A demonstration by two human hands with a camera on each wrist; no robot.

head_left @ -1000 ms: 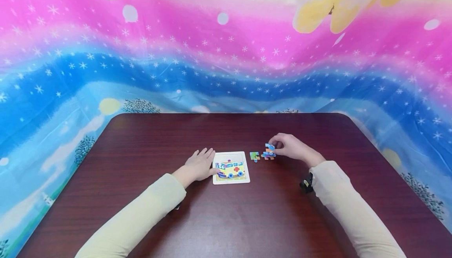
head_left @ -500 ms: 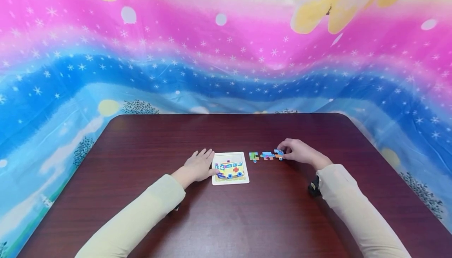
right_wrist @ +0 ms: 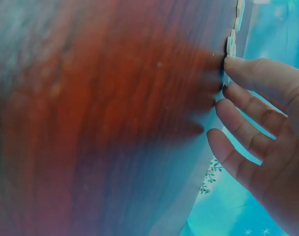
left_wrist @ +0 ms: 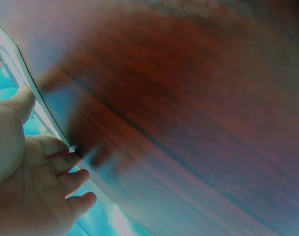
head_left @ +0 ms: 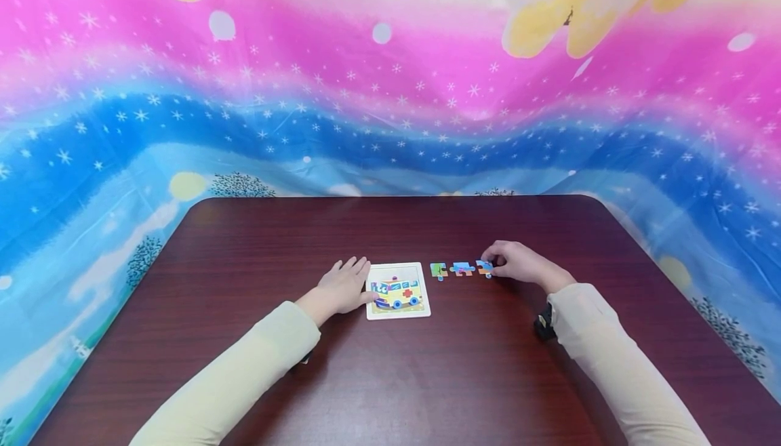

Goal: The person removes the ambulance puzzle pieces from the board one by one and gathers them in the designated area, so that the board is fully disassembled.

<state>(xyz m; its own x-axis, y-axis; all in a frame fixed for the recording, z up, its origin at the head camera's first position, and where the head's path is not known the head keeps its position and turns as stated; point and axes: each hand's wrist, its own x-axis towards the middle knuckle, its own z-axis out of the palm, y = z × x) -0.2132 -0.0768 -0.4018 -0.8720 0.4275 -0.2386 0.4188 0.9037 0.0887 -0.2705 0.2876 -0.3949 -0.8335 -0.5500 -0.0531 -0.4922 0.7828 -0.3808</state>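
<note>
A square puzzle board (head_left: 403,316) with a yellow ambulance picture lies on the table. My left hand (head_left: 344,287) rests along its left edge, fingers straight, thumb over the lower left side. In the left wrist view, the thumb meets the edge of the board (left_wrist: 13,54). Right of the board, three jigsaw pieces form a row: a green one (head_left: 438,270), a blue and pink one (head_left: 462,268), and a blue and orange one (head_left: 484,267). Between thumb and fingertips, my right hand (head_left: 518,264) pinches the last piece at its right side, close over the table.
The dark reddish-brown wooden table (head_left: 390,378) has rounded far corners. Behind it and along both sides hangs a pink and blue patterned cloth (head_left: 390,120). A black wrist device (head_left: 544,322) sits under the right sleeve.
My right hand has moved right with the blue and orange piece, from over the middle piece to the row's right end, lowering it there. The left hand and board stay in place.
</note>
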